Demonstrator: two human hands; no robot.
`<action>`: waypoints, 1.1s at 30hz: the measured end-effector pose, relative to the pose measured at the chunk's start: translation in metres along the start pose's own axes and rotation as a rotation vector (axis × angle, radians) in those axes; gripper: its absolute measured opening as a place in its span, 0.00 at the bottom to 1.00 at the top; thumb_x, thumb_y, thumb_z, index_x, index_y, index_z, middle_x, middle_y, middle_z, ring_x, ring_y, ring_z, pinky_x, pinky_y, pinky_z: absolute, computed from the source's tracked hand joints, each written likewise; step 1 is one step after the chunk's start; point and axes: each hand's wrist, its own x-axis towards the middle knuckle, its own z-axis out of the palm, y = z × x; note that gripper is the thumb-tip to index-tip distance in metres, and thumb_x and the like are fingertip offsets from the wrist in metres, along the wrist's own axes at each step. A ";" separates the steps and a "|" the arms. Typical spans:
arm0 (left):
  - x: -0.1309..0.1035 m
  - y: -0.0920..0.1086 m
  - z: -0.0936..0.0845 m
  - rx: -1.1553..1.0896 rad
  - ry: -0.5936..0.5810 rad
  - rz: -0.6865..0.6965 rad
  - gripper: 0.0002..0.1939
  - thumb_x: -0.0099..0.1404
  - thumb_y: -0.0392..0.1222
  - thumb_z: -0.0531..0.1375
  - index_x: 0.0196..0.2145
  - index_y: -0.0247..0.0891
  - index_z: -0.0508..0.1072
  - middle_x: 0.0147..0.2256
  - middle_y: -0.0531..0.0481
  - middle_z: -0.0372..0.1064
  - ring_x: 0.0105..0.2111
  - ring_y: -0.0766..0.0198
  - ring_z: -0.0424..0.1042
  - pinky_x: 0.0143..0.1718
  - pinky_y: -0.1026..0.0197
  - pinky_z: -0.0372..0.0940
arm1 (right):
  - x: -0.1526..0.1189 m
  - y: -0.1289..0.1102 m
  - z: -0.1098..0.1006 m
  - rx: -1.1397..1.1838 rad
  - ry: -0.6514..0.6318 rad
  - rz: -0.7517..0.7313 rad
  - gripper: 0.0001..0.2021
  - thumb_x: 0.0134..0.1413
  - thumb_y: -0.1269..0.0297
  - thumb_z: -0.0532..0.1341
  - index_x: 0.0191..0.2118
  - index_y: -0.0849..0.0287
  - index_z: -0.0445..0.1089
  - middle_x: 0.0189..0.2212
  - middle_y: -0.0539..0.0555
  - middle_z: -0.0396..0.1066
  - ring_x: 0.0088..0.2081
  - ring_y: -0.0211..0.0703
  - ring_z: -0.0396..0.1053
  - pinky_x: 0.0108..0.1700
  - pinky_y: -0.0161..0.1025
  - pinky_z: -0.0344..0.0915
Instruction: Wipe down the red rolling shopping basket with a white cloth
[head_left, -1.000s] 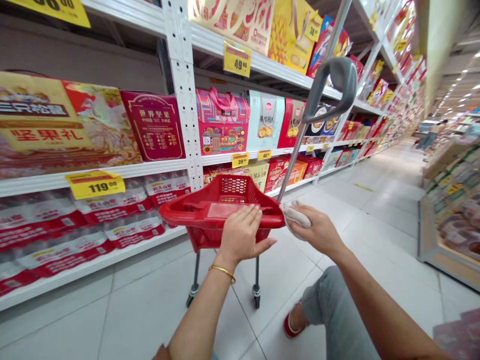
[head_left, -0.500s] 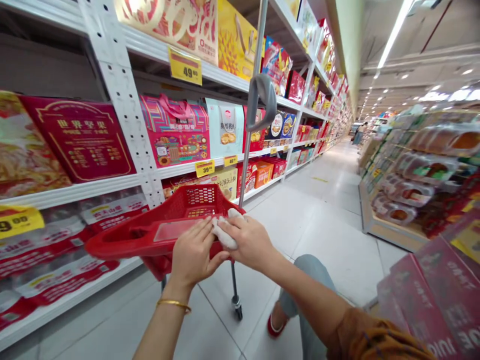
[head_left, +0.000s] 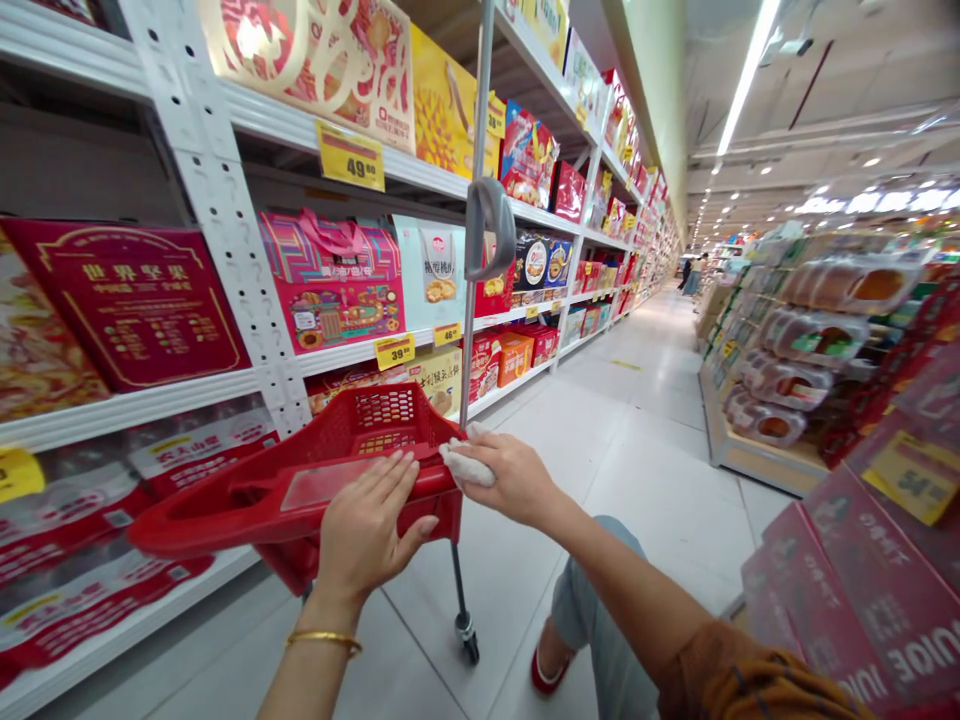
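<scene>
A red plastic shopping cart (head_left: 442, 520) stands in front of me, its perforated basket facing the shelves. My left hand (head_left: 367, 525) rests on the cart's handle with its fingers stretched out flat, holding nothing. At the right corner of the rim, my right hand (head_left: 514, 478) is closed on a white cloth (head_left: 471, 465) and presses it against the red plastic. A metal pole (head_left: 480, 110) with a grey loop grip (head_left: 491, 230) rises from the cart's right side. Below, a caster wheel (head_left: 466, 637) touches the floor.
Store shelves (head_left: 420, 345) with gift boxes line the left side, with packs of bottles (head_left: 112, 490) at the bottom. On the right are a display rack (head_left: 795, 350) and stacked pink juice cartons (head_left: 847, 590). Two people (head_left: 691, 272) are far down the tiled aisle (head_left: 637, 420).
My right hand and the cloth have moved away from my left hand to the cart's right corner. My left hand has shifted left along the handle. The view has turned slightly right.
</scene>
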 end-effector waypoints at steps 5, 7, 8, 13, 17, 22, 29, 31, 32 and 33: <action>0.001 0.002 0.000 0.043 -0.004 0.014 0.31 0.71 0.59 0.47 0.56 0.32 0.71 0.51 0.34 0.73 0.51 0.43 0.74 0.48 0.44 0.69 | 0.000 0.012 0.000 0.138 0.051 0.008 0.20 0.54 0.64 0.63 0.54 0.53 0.72 0.49 0.53 0.75 0.49 0.42 0.72 0.52 0.37 0.67; 0.002 0.002 -0.001 0.052 -0.006 0.017 0.31 0.71 0.58 0.47 0.55 0.31 0.72 0.51 0.33 0.73 0.51 0.43 0.74 0.48 0.44 0.68 | 0.000 0.015 -0.002 0.187 0.056 0.034 0.19 0.54 0.64 0.64 0.52 0.54 0.73 0.47 0.53 0.76 0.47 0.41 0.73 0.51 0.36 0.67; 0.002 0.002 -0.001 0.051 -0.005 0.012 0.31 0.71 0.58 0.48 0.55 0.31 0.72 0.51 0.33 0.73 0.51 0.43 0.74 0.49 0.44 0.68 | 0.001 0.016 -0.003 0.197 0.058 0.049 0.18 0.53 0.65 0.64 0.52 0.55 0.74 0.46 0.53 0.76 0.46 0.41 0.73 0.50 0.36 0.68; 0.001 0.002 -0.001 0.043 -0.006 -0.002 0.30 0.70 0.58 0.48 0.56 0.33 0.71 0.52 0.35 0.73 0.51 0.44 0.74 0.49 0.45 0.68 | 0.004 -0.004 -0.001 0.105 0.109 0.032 0.19 0.54 0.62 0.63 0.53 0.53 0.72 0.47 0.53 0.76 0.47 0.42 0.72 0.51 0.38 0.66; 0.001 0.003 -0.003 0.069 0.017 0.015 0.29 0.71 0.58 0.47 0.54 0.32 0.72 0.50 0.34 0.74 0.50 0.46 0.74 0.48 0.48 0.69 | 0.007 -0.034 0.013 -0.013 0.086 -0.116 0.24 0.53 0.57 0.63 0.56 0.54 0.68 0.51 0.55 0.73 0.53 0.47 0.68 0.54 0.44 0.65; -0.001 0.000 -0.007 0.085 -0.002 0.042 0.30 0.71 0.58 0.47 0.52 0.31 0.72 0.48 0.33 0.75 0.49 0.45 0.74 0.48 0.46 0.69 | 0.007 -0.048 0.025 -0.146 0.034 -0.085 0.26 0.53 0.53 0.62 0.57 0.55 0.65 0.52 0.57 0.71 0.50 0.53 0.67 0.49 0.48 0.65; 0.003 -0.001 -0.009 0.080 -0.002 0.060 0.27 0.72 0.56 0.48 0.53 0.31 0.72 0.49 0.35 0.75 0.50 0.46 0.75 0.48 0.47 0.70 | 0.008 -0.039 0.019 -0.120 0.003 -0.078 0.25 0.56 0.50 0.60 0.57 0.52 0.66 0.48 0.55 0.72 0.51 0.50 0.68 0.49 0.45 0.65; 0.004 0.000 -0.009 0.074 -0.005 0.058 0.27 0.72 0.55 0.48 0.53 0.31 0.72 0.50 0.35 0.74 0.50 0.46 0.74 0.48 0.47 0.70 | 0.008 -0.037 0.015 -0.112 -0.001 -0.072 0.24 0.57 0.50 0.60 0.57 0.53 0.67 0.49 0.56 0.73 0.53 0.51 0.68 0.51 0.46 0.65; 0.004 0.001 -0.009 0.070 -0.011 0.053 0.27 0.72 0.55 0.49 0.53 0.31 0.72 0.50 0.35 0.74 0.50 0.46 0.74 0.48 0.47 0.70 | 0.008 -0.036 0.014 -0.107 -0.005 -0.068 0.23 0.57 0.51 0.60 0.57 0.53 0.68 0.49 0.56 0.73 0.53 0.51 0.67 0.52 0.46 0.65; 0.004 0.001 -0.010 0.063 -0.018 0.043 0.27 0.71 0.55 0.49 0.53 0.31 0.72 0.50 0.35 0.74 0.50 0.46 0.74 0.49 0.46 0.70 | 0.007 -0.034 0.012 -0.099 -0.011 -0.065 0.23 0.57 0.52 0.61 0.57 0.53 0.68 0.50 0.56 0.73 0.54 0.50 0.67 0.53 0.45 0.65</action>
